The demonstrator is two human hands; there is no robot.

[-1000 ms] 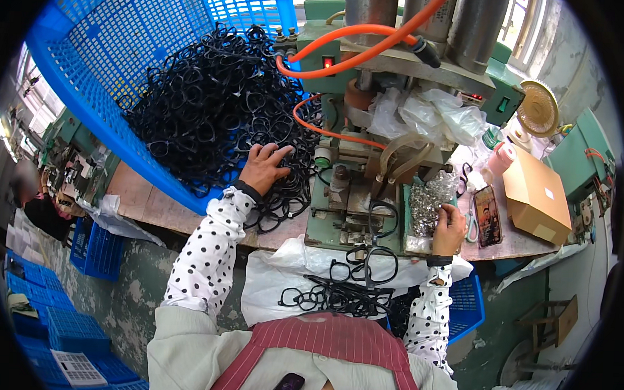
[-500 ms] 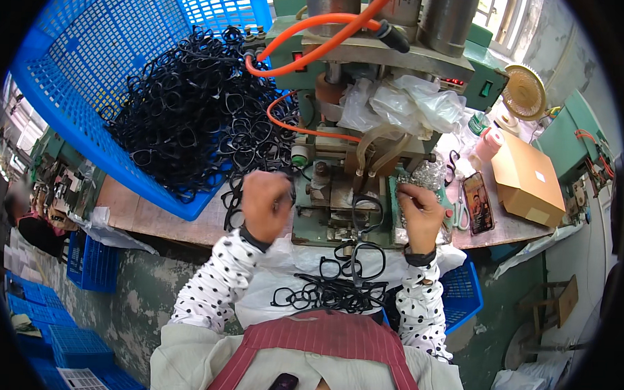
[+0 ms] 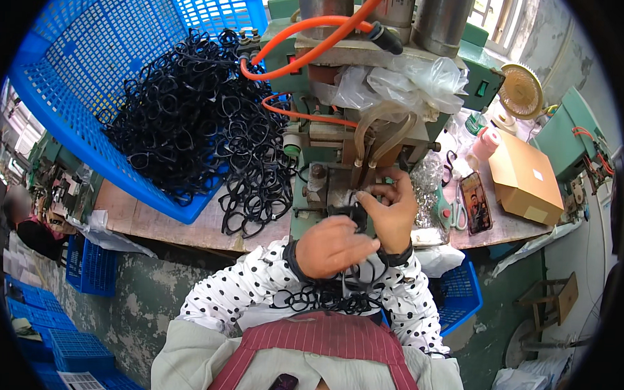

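My right hand [image 3: 392, 210] is at the work fixture [image 3: 341, 194] of a green press, its thumb and fingers pinched on a black eyeglass frame [image 3: 353, 213]. Just in front of it, my left hand [image 3: 332, 247] passes close below the frame, back upward and smeared by motion; its fingertips do not show clearly. Several black eyeglass frames [image 3: 308, 297] lie on my lap, partly under my forearms. Two clear tubes [image 3: 358, 145] come down to the fixture just beyond my right fingers.
A blue basket [image 3: 114, 162] spills a heap of black frames [image 3: 184, 115] onto the table at left. Right of the press are a tray of small metal parts [image 3: 427, 216], scissors [image 3: 457, 215], a phone [image 3: 475, 203] and a cardboard box [image 3: 526, 176]. An orange hose [image 3: 289, 69] arches above.
My left hand has moved right, from beside the heap to in front of the press. My right hand has shifted left from the small metal parts to the frame at the fixture.
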